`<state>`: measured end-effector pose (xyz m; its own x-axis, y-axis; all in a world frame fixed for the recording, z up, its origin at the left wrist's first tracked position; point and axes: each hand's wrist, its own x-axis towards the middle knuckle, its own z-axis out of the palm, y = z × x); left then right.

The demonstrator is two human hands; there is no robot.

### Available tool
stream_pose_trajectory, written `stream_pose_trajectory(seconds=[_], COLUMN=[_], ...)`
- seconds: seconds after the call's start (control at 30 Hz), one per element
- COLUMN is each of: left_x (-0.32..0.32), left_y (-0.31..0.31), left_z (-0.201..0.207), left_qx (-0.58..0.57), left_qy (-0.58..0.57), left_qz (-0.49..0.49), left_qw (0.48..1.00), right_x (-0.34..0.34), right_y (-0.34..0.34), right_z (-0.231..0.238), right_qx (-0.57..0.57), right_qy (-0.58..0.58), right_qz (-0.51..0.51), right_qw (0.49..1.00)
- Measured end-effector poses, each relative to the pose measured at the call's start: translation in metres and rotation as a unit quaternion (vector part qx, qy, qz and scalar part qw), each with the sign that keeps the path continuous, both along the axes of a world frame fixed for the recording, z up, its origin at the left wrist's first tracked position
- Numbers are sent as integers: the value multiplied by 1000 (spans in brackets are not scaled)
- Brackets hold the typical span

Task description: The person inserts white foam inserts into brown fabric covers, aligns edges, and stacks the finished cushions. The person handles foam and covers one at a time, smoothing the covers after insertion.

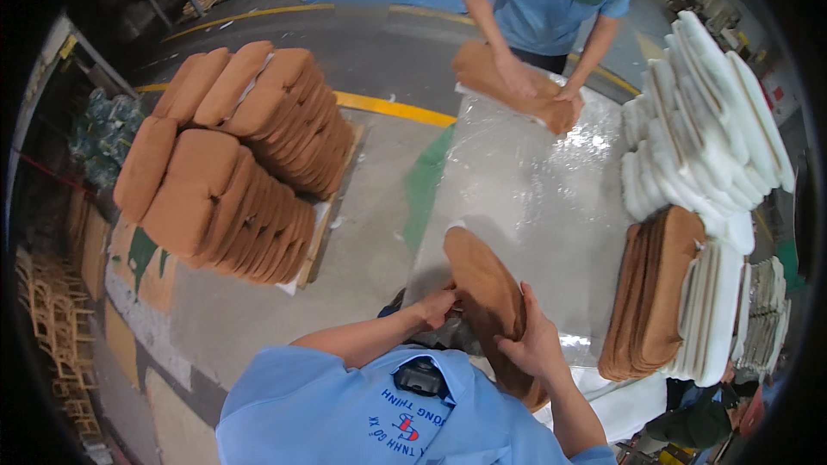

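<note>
A long brown fabric cushion (484, 280) lies slantwise over the near left edge of the plastic-covered table (551, 250). My left hand (439, 306) is closed at its left edge, with the fingertips partly hidden against the fabric. From the other side my right hand (532, 337) grips the cushion, thumb on top and fingers along its right edge. The lower end of the cushion runs down past my right forearm. Whether a cover seam or opening is between my fingers cannot be seen.
Tall stacks of brown cushions (215, 181) stand on a pallet to the left. At right are more brown cushions (652, 293) and piles of white foam pads (689, 129). Across the table a co-worker (538, 13) in a green cap presses another brown cushion (487, 73).
</note>
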<state>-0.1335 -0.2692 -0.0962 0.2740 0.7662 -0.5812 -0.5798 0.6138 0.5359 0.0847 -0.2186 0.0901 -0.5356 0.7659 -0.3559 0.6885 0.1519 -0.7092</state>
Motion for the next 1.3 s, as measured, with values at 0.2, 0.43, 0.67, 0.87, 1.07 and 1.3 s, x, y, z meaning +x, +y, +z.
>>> stream_pose_trajectory(seconds=[0.2, 0.43, 0.67, 0.87, 1.07, 1.3], left_x=[62, 108, 117, 77, 64, 96], left_y=[64, 146, 216, 159, 132, 137], left_z=[19, 65, 103, 73, 31, 37], left_qx=[-47, 177, 346, 148, 39, 127], left_qy=[-18, 60, 236, 113, 43, 99], left_qz=[-81, -128, -343, -605, -659, -629], left_qw=[995, 974, 841, 774, 750, 761], right_x=[45, 53, -22, -105, -85, -14], right_y=[14, -6, -37, -90, -129, -120], right_z=[-16, -5, -5, -39, -89, -179], right_qx=[33, 125, 151, 72, -54, 2], right_qy=[147, 236, 426, 474, 524, 427], right_qz=[-190, -411, -587, -639, -594, -809], right_qw=[970, 872, 672, 602, 608, 405])
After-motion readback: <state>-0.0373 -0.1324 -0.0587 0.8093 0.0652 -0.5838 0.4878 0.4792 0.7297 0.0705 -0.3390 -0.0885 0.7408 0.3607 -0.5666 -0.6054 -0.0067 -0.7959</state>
